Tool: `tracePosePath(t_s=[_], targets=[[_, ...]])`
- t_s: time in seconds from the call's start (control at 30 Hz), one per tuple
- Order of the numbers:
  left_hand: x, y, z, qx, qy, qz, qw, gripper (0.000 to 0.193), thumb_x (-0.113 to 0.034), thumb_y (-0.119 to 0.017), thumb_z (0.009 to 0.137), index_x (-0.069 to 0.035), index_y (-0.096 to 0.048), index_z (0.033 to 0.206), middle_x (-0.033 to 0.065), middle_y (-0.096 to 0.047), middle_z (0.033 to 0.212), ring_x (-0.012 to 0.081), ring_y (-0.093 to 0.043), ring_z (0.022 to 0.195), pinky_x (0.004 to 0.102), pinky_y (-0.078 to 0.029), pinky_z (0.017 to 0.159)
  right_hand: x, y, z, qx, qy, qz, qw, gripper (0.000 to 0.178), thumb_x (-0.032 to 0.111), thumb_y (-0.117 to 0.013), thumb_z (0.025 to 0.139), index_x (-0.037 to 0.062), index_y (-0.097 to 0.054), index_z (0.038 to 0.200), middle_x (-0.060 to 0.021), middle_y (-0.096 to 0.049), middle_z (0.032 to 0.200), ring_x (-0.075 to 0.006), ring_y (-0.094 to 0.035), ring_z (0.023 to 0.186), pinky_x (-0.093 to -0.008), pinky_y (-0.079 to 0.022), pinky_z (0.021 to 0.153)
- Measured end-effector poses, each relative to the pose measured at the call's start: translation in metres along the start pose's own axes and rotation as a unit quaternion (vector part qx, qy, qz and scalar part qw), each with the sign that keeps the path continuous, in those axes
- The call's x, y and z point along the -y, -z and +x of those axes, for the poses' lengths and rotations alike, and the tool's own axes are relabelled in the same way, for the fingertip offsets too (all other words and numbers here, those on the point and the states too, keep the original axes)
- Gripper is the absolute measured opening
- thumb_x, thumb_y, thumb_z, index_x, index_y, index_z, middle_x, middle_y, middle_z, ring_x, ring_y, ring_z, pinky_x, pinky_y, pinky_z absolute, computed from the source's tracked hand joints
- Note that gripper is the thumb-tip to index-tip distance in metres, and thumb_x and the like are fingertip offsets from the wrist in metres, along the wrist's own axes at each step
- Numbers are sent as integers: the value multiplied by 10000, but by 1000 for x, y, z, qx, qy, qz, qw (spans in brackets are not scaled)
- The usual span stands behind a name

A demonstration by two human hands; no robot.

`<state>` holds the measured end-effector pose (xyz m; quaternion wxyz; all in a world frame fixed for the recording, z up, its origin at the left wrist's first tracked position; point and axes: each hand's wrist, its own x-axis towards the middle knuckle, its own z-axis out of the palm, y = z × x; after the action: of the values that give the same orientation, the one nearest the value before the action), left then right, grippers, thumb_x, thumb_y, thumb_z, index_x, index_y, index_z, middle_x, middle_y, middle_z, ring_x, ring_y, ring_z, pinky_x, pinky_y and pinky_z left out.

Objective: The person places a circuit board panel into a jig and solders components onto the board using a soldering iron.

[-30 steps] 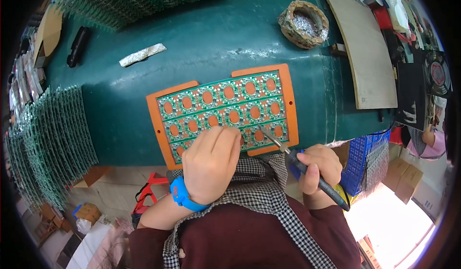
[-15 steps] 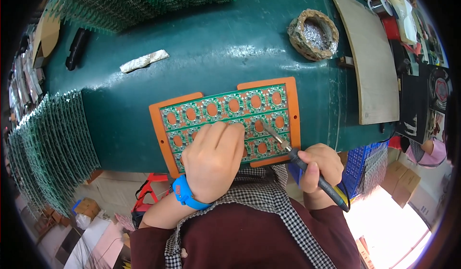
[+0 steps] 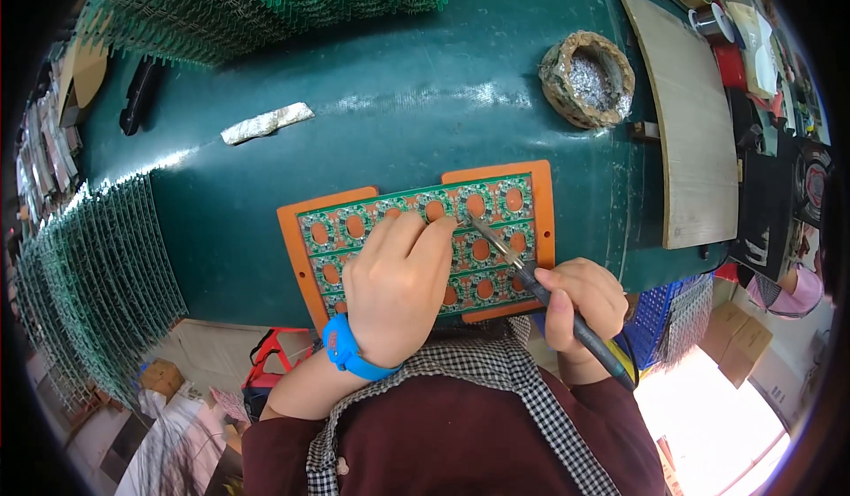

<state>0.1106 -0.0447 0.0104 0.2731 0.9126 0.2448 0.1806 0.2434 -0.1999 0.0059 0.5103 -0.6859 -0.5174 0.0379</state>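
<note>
On the green table [image 3: 239,230] before me lies an orange tray [image 3: 543,213], and in it sits the green circuit-board panel [image 3: 343,250]. My left hand [image 3: 396,275] covers part of that panel; I cannot tell whether its fingertips pinch anything. My right hand [image 3: 586,306] is clamped around a soldering iron [image 3: 531,282], tip at the panel. Farther off, a rough, craggy pot [image 3: 561,87] holds silvery bits [image 3: 591,84].

Left hand [image 3: 398,275] shifted one row up the circuit board [image 3: 498,269]; fingers [image 3: 434,241] now reach between top and middle rows, covering a middle-row opening visible a second ago. Soldering iron [image 3: 526,274] tip likewise about one row higher. Worktop [image 3: 398,129] sits lower in view.
</note>
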Motion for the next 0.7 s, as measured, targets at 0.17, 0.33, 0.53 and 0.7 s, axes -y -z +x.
tracePosePath(t_s=[0.17, 0.33, 0.53, 0.7], targets=[[3, 1, 1, -46, 40, 24, 998, 176, -2, -662, 734, -44, -617, 900, 79, -568, 757, 249, -580, 663, 347, -476, 530, 9, 3, 9, 21, 19, -19, 999, 128, 20, -623, 739, -15, -674, 852, -92, -630, 679, -211, -612, 532, -288, -480, 471], [3, 1, 0, -9, 52, 5, 999, 174, 11, -640, 742, -35, -615, 908, 89, -577, 771, 255, -582, 669, 355, -477, 537, 6, -10, 13, 35, 26, -24, 999, 142, 22, -645, 734, -4, -675, 871, -84, -630, 688, -200, -609, 533, -278, -471, 467], [3, 5, 1, -1, 53, -34, 998, 214, 71, -602, 762, -11, -639, 956, 101, -568, 760, 258, -539, 649, 365, -439, 586, 8, -14, 11, 34, 23, -10, 999, 140, 18, -645, 739, -9, -675, 873, -85, -633, 688, -201, -609, 530, -279, -468, 456], [3, 7, -1, 0, 43, -42, 998, 219, 79, -595, 770, -6, -643, 966, 103, -573, 791, 261, -560, 697, 365, -452, 615, 14, -10, 7, -6, -12, -6, 1000, 129, 15, -563, 740, -53, -644, 815, -131, -622, 657, -231, -592, 527, -300, -469, 506]])
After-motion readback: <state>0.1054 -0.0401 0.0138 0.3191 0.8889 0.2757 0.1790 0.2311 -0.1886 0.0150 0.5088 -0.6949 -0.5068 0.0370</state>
